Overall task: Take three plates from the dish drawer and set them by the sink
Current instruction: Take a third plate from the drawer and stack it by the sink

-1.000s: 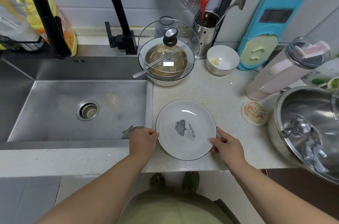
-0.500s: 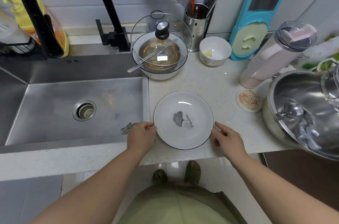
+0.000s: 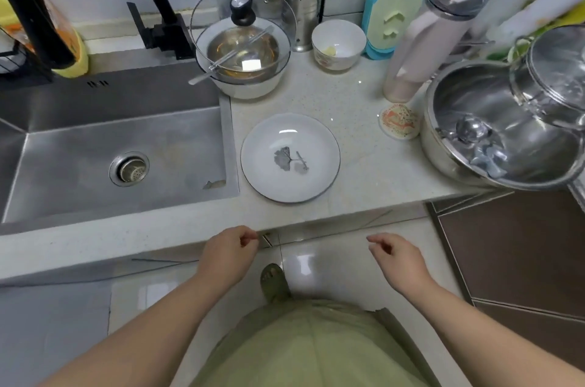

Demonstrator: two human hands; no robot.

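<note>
Both hands hang in front of the worktop's front edge, above the floor, touching nothing. The left hand is loosely curled, fingers bent inward with thumb and forefinger close together but holding nothing. The right hand is also relaxed and half open, fingers drooping, empty.

The plate lies flat on the worktop near its front edge, just beside the right rim of the sink. It is white with a thin dark rim and a grey leaf motif at its centre; whether more than one plate is stacked there cannot be told. Behind it, toward the back of the worktop, stands a white bowl under a tilted glass lid, and to its right a small white bowl. A large steel pot sits at the worktop's right end.

Half a second ago each hand rested at a side of the plate's rim; now both have let go and drawn back past the worktop's edge, while the plate stays where it was set.
</note>
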